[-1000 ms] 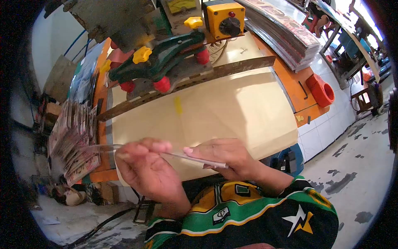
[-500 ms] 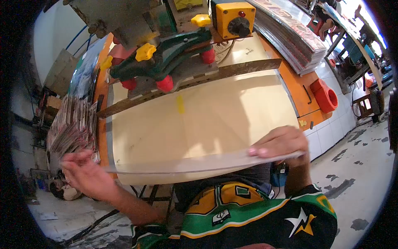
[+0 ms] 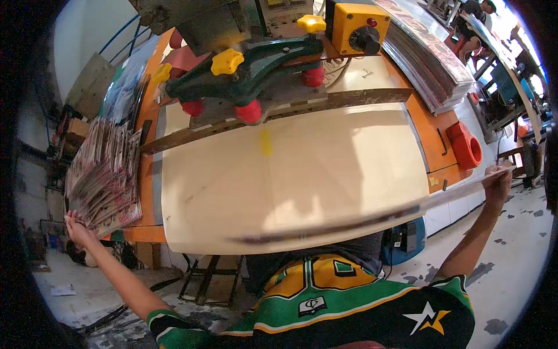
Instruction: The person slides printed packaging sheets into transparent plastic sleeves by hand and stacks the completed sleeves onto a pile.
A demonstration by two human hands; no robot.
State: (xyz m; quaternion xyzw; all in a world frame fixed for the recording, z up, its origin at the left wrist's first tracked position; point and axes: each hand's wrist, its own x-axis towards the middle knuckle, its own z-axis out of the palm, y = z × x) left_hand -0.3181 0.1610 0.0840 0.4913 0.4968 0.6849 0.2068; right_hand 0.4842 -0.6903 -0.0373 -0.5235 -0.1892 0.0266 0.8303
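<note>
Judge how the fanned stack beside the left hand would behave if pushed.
The fanned stack would probably slide apart rather than shift as one, since its many thin layers lie spread and overlapping. Single pieces are likely light and bendable, given their thin edges.

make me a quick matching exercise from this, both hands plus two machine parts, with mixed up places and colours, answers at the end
Things:
1. left hand
2. right hand
3. dial
4. star knobs

Places, colours or states:
A. yellow
B. gripping a thin sheet
C. black
D. by the left pile

Pairs: 1-D, 2-B, 3-C, 4-A
</note>
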